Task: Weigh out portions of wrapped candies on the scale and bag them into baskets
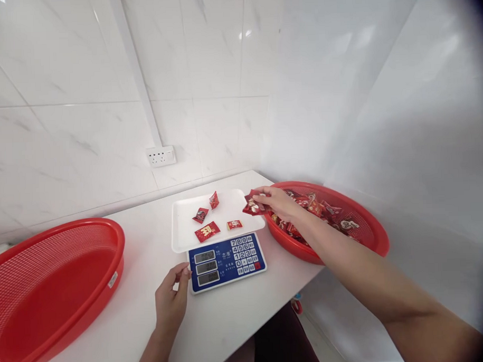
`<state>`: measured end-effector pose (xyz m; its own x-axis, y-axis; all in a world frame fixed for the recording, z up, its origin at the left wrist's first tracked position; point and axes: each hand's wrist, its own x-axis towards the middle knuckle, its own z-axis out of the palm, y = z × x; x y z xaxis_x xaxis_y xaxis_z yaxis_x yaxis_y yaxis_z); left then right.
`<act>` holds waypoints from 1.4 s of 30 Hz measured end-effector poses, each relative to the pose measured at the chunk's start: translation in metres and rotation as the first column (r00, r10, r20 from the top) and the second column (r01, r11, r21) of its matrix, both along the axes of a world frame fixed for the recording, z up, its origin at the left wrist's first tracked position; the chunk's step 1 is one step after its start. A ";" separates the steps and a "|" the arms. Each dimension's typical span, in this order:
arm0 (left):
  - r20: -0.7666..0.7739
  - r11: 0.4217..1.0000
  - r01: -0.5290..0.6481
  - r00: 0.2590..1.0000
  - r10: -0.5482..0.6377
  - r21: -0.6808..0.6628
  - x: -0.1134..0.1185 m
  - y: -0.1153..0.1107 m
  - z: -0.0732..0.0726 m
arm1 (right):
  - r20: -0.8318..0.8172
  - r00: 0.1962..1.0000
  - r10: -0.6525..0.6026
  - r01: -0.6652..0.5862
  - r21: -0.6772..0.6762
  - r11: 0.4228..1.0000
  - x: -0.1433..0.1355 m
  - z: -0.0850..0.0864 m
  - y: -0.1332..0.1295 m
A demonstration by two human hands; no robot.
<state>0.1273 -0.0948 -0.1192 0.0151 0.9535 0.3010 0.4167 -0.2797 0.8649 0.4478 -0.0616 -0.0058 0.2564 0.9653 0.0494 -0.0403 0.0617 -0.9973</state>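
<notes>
My right hand (277, 200) grips a red snack packet (252, 204) with pale print, held over the right edge of the white weighing tray (182, 225). On the tray lie a large red packet (207, 232), a small red and gold packet (234, 224), a dark red wrapped piece (200, 215) and another red wrapped piece (214, 200), all apart. In front of them is the scale's blue panel (225, 282) with keys and three displays. By its left edge is my left hand (172, 297), thumb and fingertips pinched together, nothing visible between them.
To the right, a red plastic basket (370, 224) holds many wrapped snacks (316, 206), with my right forearm across its front rim. A second red basket (51, 309) stands at the left. Behind the white table (144, 232) is a tiled wall with a socket (161, 156).
</notes>
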 end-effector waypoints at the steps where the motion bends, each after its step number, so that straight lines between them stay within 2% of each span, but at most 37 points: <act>1: 0.005 1.000 -0.004 1.000 0.004 -0.001 0.000 0.000 0.001 | -0.037 0.999 -0.005 0.006 0.019 1.000 -0.010 -0.001 0.008; 4: 0.019 1.000 -0.001 1.000 0.001 0.010 -0.001 0.000 0.003 | -0.097 0.994 -0.056 0.063 0.072 0.995 -0.027 -0.002 0.019; 7: 0.032 1.000 0.006 0.999 -0.007 0.025 -0.001 -0.001 0.004 | -0.154 0.982 -0.108 0.124 0.092 0.988 -0.032 -0.007 0.009; 11: 0.000 0.999 0.011 1.000 -0.011 0.044 0.000 -0.004 0.005 | -0.191 0.961 -0.200 0.218 0.081 0.972 -0.029 -0.030 -0.030; 16: -0.014 0.997 0.036 0.999 -0.035 0.073 0.002 -0.008 0.005 | -0.066 0.942 -0.328 0.330 0.036 0.943 -0.031 -0.071 -0.084; 21: -0.006 0.996 0.032 0.999 -0.032 0.086 0.001 -0.009 0.006 | -0.091 0.950 -0.299 0.290 -0.103 0.952 -0.043 -0.094 -0.114; 25: -0.016 0.997 0.034 0.999 -0.033 0.073 0.001 -0.009 0.006 | -0.140 0.953 -0.269 0.249 -0.144 0.958 -0.053 -0.099 -0.116; 31: -0.010 0.997 0.032 0.999 -0.031 0.069 0.001 -0.007 0.004 | -0.290 0.930 -0.227 0.177 -0.187 0.966 -0.070 -0.089 -0.113; 37: 0.014 0.998 0.042 0.999 -0.042 0.049 0.000 -0.008 0.004 | -0.271 0.941 -0.204 0.150 -0.207 0.967 -0.073 -0.094 -0.111; 39: 0.026 0.994 0.099 0.995 -0.100 0.047 0.003 -0.011 0.004 | -0.248 0.952 -0.181 0.132 -0.200 0.971 -0.077 -0.097 -0.112; 40: 0.043 0.986 0.163 0.985 -0.165 0.034 0.005 -0.014 0.004 | -0.229 0.959 -0.166 0.123 -0.194 0.973 -0.082 -0.099 -0.113; 42: 0.113 0.930 0.364 0.927 -0.357 -0.046 0.012 -0.021 0.004 | -0.170 0.978 -0.118 0.087 -0.183 0.979 -0.094 -0.100 -0.115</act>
